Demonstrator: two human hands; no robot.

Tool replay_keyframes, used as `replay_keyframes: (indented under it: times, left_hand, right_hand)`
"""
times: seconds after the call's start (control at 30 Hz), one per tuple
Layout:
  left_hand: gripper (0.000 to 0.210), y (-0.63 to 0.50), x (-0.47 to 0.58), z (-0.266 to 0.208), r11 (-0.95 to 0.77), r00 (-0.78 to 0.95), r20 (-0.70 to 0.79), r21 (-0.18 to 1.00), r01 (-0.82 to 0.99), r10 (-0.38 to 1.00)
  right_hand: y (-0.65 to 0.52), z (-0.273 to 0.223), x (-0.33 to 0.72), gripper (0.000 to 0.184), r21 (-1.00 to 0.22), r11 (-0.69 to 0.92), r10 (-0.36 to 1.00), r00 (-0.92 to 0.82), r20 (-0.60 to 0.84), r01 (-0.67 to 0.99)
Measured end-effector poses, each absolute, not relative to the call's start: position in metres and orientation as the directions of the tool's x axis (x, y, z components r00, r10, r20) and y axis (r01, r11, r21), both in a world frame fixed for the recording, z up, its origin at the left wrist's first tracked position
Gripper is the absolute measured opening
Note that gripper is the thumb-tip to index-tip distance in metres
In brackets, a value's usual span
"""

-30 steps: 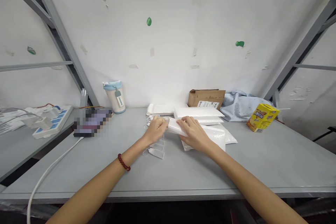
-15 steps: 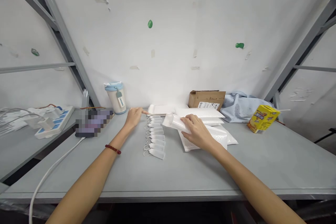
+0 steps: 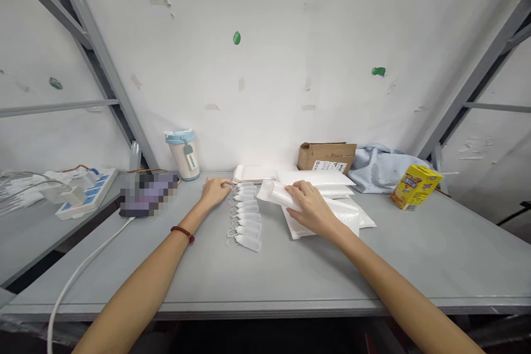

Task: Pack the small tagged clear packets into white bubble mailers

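Observation:
Small frosted-white tag-like pieces (image 3: 249,242) with thin cord loops lie in a column on the grey table (image 3: 232,282), their loops pointing left. My left hand (image 3: 215,191) is at the far end of this column, fingertips drawn together by the loop of the farthest piece. Whether the loop is between them is too small to tell. My right hand (image 3: 309,204) grips a translucent white plastic packet (image 3: 276,193), its free end pointing left towards the column. Beneath that hand lie white padded mailers (image 3: 298,229), partly covered by it and the packet.
Behind are more white mailers (image 3: 319,178), a flat white tray-like item (image 3: 255,173), a cardboard box (image 3: 327,157) and blue cloth (image 3: 375,168). A yellow drink carton (image 3: 416,188) stands right. Left are a tumbler (image 3: 183,156), a phone (image 3: 147,196) on a cable and a power strip (image 3: 87,193).
My left hand has drawn its outstretched finger back from the white tray-like item and closed its fingertips beside the farthest loop. My right hand and the packet stay in place.

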State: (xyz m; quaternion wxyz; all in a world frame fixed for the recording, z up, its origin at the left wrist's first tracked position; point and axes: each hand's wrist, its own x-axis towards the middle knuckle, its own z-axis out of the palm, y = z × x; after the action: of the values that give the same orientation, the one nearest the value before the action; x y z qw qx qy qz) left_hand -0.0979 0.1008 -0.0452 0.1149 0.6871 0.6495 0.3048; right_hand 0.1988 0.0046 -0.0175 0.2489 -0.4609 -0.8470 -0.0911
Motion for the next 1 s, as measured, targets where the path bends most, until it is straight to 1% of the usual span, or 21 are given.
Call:
replay_keyframes:
  times: [0.1, 0.23, 0.67, 1.0]
  left_hand:
    - [0.030, 0.101, -0.094, -0.049, -0.101, -0.047, 0.281, 0.487, 0.868, 0.958]
    - [0.026, 0.101, -0.092, -0.052, -0.105, -0.036, 0.275, 0.482, 0.870, 0.961]
    - [0.020, 0.105, -0.094, -0.057, -0.105, -0.039, 0.257, 0.522, 0.846, 0.966]
    - [0.019, 0.106, -0.094, -0.057, -0.099, -0.037, 0.241, 0.527, 0.844, 0.970]
  right_hand:
    - [0.005, -0.018, 0.199, 0.039, -0.070, 0.557, 0.736, -0.452, 0.505, 0.828]
    - [0.004, -0.018, 0.199, 0.041, -0.060, 0.562, 0.725, -0.456, 0.516, 0.825]
    - [0.004, -0.017, 0.198, 0.041, -0.041, 0.550, 0.731, -0.458, 0.505, 0.834]
    - [0.004, -0.018, 0.198, 0.039, -0.041, 0.540, 0.742, -0.452, 0.495, 0.841]
